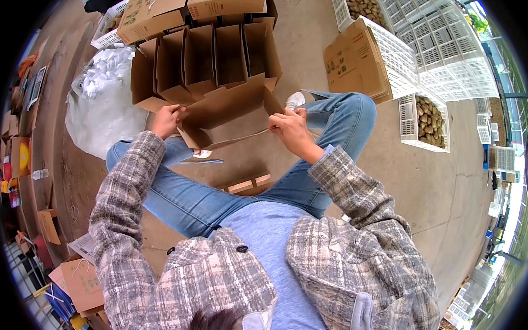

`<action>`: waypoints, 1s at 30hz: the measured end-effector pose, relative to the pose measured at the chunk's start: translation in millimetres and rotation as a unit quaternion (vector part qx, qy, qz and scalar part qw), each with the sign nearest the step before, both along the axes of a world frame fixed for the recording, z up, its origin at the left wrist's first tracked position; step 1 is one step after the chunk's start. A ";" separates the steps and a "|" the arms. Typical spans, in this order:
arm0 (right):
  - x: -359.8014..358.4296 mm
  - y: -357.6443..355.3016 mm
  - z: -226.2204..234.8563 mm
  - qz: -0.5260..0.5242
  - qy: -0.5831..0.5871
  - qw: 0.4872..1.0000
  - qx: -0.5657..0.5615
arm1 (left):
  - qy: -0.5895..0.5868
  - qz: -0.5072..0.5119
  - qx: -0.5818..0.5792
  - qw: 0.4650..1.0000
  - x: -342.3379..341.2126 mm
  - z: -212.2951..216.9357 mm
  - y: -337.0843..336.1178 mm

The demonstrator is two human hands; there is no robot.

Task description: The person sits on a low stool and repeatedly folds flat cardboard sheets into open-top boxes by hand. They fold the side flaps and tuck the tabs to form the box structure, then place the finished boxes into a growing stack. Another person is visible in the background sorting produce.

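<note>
Between my knees I hold a brown cardboard box (pixel 230 112), its open top showing the bare inside walls. My left hand (pixel 168 121) is closed on the box's left end. At the right end, the fingers of my right hand (pixel 290 129) pinch the box's edge. Just beyond it stands a row of opened cardboard boxes (pixel 201 58), packed side by side with their tops open. What part of the held box rests on anything is hidden from me.
Left of the boxes sits a white sack (pixel 99 121) with white ribbon-like material on top. Flat cardboard (pixel 353 63) leans against white crates at the right. A white crate (pixel 411 138) holds brown, rounded produce (pixel 430 121). More white crates (pixel 446 48) are stacked behind.
</note>
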State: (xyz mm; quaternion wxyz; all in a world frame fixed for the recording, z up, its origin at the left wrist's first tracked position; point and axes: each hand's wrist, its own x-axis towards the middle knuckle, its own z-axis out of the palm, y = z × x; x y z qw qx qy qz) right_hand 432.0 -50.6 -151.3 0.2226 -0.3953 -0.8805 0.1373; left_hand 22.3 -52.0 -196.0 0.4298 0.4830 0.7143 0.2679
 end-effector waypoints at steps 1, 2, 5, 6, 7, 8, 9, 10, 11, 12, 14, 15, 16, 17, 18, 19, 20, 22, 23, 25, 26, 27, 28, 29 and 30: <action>-1.1 -1.5 -5.2 -0.028 -0.010 0.999 -0.012 | 0.017 -0.008 0.032 0.999 4.9 -8.6 6.0; -2.8 -3.2 -14.0 -0.056 -0.019 0.998 -0.024 | 0.050 0.026 0.033 0.998 14.2 -17.6 11.9; -1.7 -6.9 -41.9 -0.121 -0.050 0.988 -0.087 | 0.088 0.011 0.062 0.994 30.7 -53.4 17.2; 1.5 -6.6 -50.4 -0.142 -0.061 0.982 -0.112 | 0.097 0.019 0.073 0.992 37.1 -60.4 20.7; 0.6 -3.3 -53.7 -0.147 -0.054 0.981 -0.119 | 0.076 0.007 0.091 0.993 35.7 -65.3 24.9; -2.6 0.7 -56.3 -0.150 -0.045 0.979 -0.126 | 0.056 -0.003 0.108 0.993 29.2 -67.4 29.0; -3.9 0.9 -58.0 -0.153 -0.037 0.978 -0.134 | 0.037 -0.013 0.125 0.991 24.6 -70.5 29.2; -4.4 0.1 -55.4 -0.154 -0.047 0.976 -0.147 | 0.037 -0.023 0.083 0.996 24.1 -66.3 31.3; -4.1 -0.6 -52.3 -0.153 -0.058 0.973 -0.160 | 0.029 -0.030 0.066 0.997 24.2 -68.8 28.4; -4.9 -1.8 -49.3 -0.153 -0.069 0.971 -0.172 | 0.021 -0.037 0.050 0.998 25.6 -68.9 23.4; -10.7 -9.7 -40.7 -0.160 -0.066 0.971 -0.162 | -0.028 -0.021 0.056 0.998 35.7 -69.8 11.7; -13.9 -14.5 -37.6 -0.163 -0.065 0.972 -0.158 | -0.067 0.000 0.076 0.995 51.1 -72.0 3.8; -16.7 -18.3 -33.2 -0.155 -0.078 0.972 -0.159 | -0.107 0.023 0.096 0.989 67.6 -71.7 -4.5; -20.0 -20.2 -29.1 -0.146 -0.089 0.972 -0.158 | -0.130 0.033 0.122 0.983 81.7 -70.7 -9.4; -22.1 -20.3 -24.6 -0.137 -0.101 0.973 -0.158 | -0.159 0.066 0.136 0.976 94.0 -68.5 -11.1; -22.8 -19.1 -18.9 -0.142 -0.123 0.966 -0.177 | -0.187 0.099 0.149 0.966 102.8 -65.3 -12.6; -22.9 -16.6 -12.7 -0.147 -0.144 0.959 -0.197 | -0.204 0.130 0.157 0.958 107.6 -62.2 -14.2; -21.1 -12.4 -10.7 -0.146 -0.191 0.945 -0.224 | -0.239 0.190 0.174 0.936 114.9 -57.9 -14.4; -19.6 -10.1 -11.9 -0.140 -0.215 0.938 -0.232 | -0.247 0.188 0.178 0.934 113.2 -60.8 -12.1; -20.8 -9.6 -13.8 -0.163 -0.227 0.940 -0.198 | -0.261 0.185 0.184 0.930 104.0 -63.4 -8.7; -25.1 -10.6 -15.5 -0.191 -0.214 0.945 -0.155 | -0.223 0.162 0.162 0.948 100.2 -63.3 -10.5; -27.2 -11.3 -16.5 -0.218 -0.200 0.949 -0.113 | -0.215 0.160 0.159 0.950 101.5 -64.5 -11.3; -29.5 -9.8 -12.8 -0.211 -0.231 0.948 -0.050 | -0.206 0.158 0.157 0.953 102.0 -65.9 -12.2; -32.3 -6.4 -7.4 -0.203 -0.261 0.944 0.013 | -0.198 0.157 0.155 0.955 101.8 -67.1 -13.1; -34.6 -2.9 -5.1 -0.194 -0.289 0.934 0.076 | -0.201 0.167 0.165 0.951 99.1 -67.7 -13.0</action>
